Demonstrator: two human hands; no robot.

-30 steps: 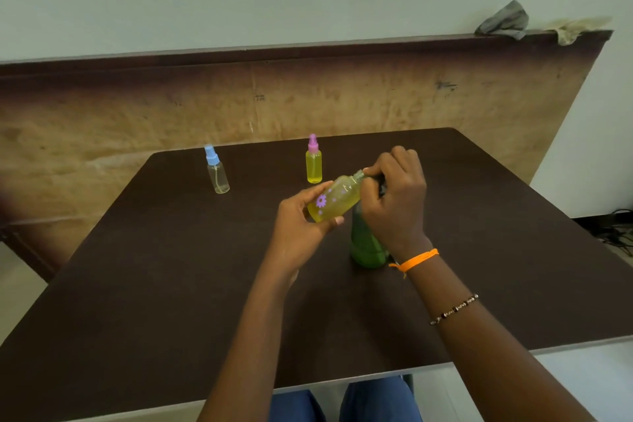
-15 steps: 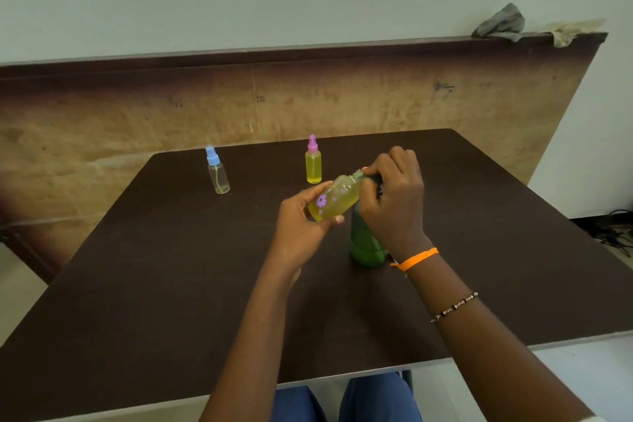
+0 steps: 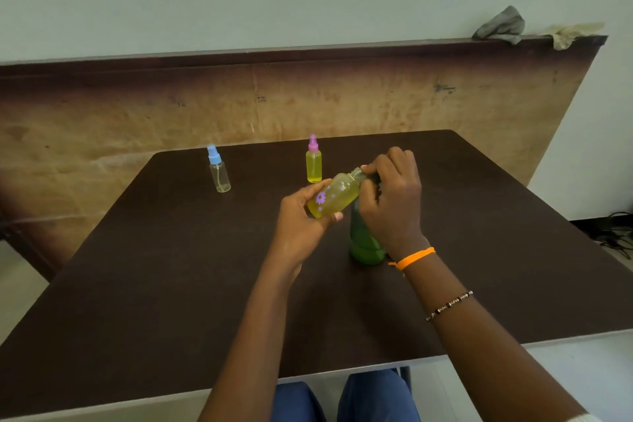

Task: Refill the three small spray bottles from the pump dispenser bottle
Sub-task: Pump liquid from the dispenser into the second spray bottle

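My left hand (image 3: 301,219) holds a small uncapped bottle (image 3: 334,197) with purple flower prints, filled with yellow liquid and tilted so its open neck points right. My right hand (image 3: 394,199) covers the top of the green pump dispenser bottle (image 3: 364,243), which stands on the dark table (image 3: 171,284); the pump head is hidden under the fingers, right at the tilted bottle's neck. Farther back stand a blue-capped spray bottle (image 3: 219,169), nearly empty, and a pink-capped spray bottle (image 3: 314,161) full of yellow liquid.
A worn wooden board (image 3: 308,99) leans behind the table's far edge, with a grey rag (image 3: 501,26) on its top right corner. Cables (image 3: 616,233) lie on the floor at the right. My knees in blue trousers (image 3: 342,401) show below the near edge.
Hardly anything has moved: both hands stay at the dispenser top and the tilted bottle. The view has shifted slightly.
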